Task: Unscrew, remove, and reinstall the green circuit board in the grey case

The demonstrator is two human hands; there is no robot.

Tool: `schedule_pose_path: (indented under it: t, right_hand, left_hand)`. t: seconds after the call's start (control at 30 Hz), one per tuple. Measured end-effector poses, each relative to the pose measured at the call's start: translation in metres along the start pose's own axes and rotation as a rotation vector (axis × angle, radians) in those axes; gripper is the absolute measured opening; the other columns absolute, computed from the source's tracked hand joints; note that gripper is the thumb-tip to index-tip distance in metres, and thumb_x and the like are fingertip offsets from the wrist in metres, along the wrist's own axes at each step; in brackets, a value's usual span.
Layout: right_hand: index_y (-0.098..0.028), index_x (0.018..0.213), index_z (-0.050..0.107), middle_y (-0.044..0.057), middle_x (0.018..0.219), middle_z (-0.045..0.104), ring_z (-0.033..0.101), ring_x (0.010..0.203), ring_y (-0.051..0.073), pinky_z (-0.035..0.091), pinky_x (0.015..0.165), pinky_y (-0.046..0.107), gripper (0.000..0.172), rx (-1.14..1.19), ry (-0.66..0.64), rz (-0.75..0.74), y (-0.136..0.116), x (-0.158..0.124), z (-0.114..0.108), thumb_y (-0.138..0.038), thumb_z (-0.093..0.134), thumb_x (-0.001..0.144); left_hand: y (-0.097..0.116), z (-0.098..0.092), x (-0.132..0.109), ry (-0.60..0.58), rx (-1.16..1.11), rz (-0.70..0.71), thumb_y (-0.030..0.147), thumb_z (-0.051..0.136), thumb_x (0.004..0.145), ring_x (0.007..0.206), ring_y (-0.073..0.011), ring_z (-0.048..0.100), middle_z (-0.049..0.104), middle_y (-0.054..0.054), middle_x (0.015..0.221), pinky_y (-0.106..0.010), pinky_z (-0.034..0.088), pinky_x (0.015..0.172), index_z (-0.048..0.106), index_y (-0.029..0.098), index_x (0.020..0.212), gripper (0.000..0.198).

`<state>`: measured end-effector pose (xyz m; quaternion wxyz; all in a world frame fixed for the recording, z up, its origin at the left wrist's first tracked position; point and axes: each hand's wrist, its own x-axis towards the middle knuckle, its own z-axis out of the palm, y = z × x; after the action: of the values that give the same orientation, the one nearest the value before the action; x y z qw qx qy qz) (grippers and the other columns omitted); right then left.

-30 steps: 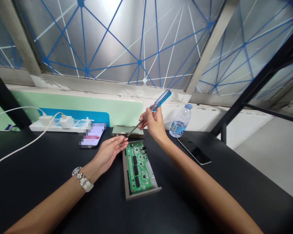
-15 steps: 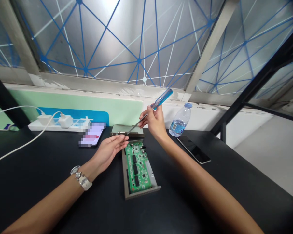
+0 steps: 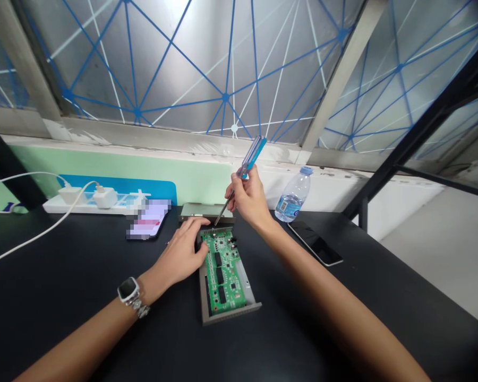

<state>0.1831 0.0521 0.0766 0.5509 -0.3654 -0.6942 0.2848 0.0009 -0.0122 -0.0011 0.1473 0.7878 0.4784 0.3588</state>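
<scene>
A green circuit board lies in a shallow grey metal case on the black table. My left hand grips the far left corner of this case, its thumb at the board's edge and its fingers at the far wall. In my right hand is a screwdriver with a clear and blue handle, closed in the fingers. The screwdriver slants down to the left, its tip beside the case's far wall. Whether the tip touches a screw is too small to tell.
Behind the case rests a grey metal cover by the wall. A water bottle and a dark phone are to the right. At left lie a lit phone and a white power strip with cables.
My left hand has turned palm down and moved onto the case's corner. The screwdriver has become steeper, and its tip has shifted right and down from my left fingertips to the case's far wall.
</scene>
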Motion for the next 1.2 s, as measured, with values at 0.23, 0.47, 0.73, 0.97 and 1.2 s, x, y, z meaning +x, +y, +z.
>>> schedule_pose_path:
  t: [0.23, 0.47, 0.73, 0.97, 1.2]
  right_hand:
    - [-0.026, 0.1, 0.036, -0.004, 0.065, 0.059, 0.055, 0.048, 0.012, 0.041, 0.048, 0.025, 0.011, -0.224, -0.045, -0.08, -0.004, -0.005, 0.0, -0.033, 0.045, 0.098]
    - [-0.026, 0.099, 0.036, -0.005, 0.064, 0.056, 0.052, 0.048, 0.013, 0.037, 0.049, 0.025, 0.011, -0.293, -0.073, -0.11, -0.001, -0.008, 0.004, -0.033, 0.044, 0.098]
    - [-0.026, 0.098, 0.035, -0.004, 0.065, 0.059, 0.056, 0.052, 0.014, 0.04, 0.052, 0.026, 0.012, -0.253, -0.115, -0.091, 0.0, -0.013, 0.01, -0.033, 0.044, 0.098]
    - [-0.026, 0.098, 0.034, -0.003, 0.066, 0.06, 0.058, 0.053, 0.014, 0.042, 0.053, 0.026, 0.013, -0.257, -0.119, -0.099, 0.001, -0.014, 0.012, -0.034, 0.044, 0.099]
    - [-0.026, 0.1, 0.034, -0.003, 0.067, 0.06, 0.059, 0.052, 0.016, 0.043, 0.053, 0.027, 0.012, -0.272, -0.15, -0.103, -0.002, -0.015, 0.013, -0.034, 0.044, 0.098]
  left_hand:
    - [0.002, -0.006, 0.0, -0.158, 0.192, -0.11, 0.017, 0.048, 0.079, 0.109, -0.0315, 0.06, 0.06, -0.008, 0.125, -0.05, 0.044, 0.096, 0.054, 0.022, 0.125, 0.047]
    - [-0.006, -0.007, 0.002, -0.17, 0.19, -0.063, 0.011, 0.046, 0.074, 0.117, -0.031, 0.055, 0.057, -0.011, 0.122, -0.045, 0.044, 0.102, 0.057, 0.016, 0.123, 0.05]
    - [-0.006, -0.008, 0.003, -0.168, 0.208, -0.055, 0.01, 0.046, 0.074, 0.116, -0.031, 0.055, 0.058, -0.011, 0.119, -0.047, 0.044, 0.102, 0.058, 0.017, 0.121, 0.049]
    - [-0.007, -0.007, 0.002, -0.152, 0.205, -0.034, 0.01, 0.046, 0.075, 0.115, -0.0301, 0.056, 0.059, -0.01, 0.12, -0.046, 0.045, 0.102, 0.059, 0.019, 0.119, 0.047]
    - [-0.005, -0.008, 0.002, -0.153, 0.203, -0.036, 0.01, 0.046, 0.075, 0.115, -0.0312, 0.056, 0.059, -0.01, 0.12, -0.047, 0.045, 0.101, 0.06, 0.019, 0.119, 0.048]
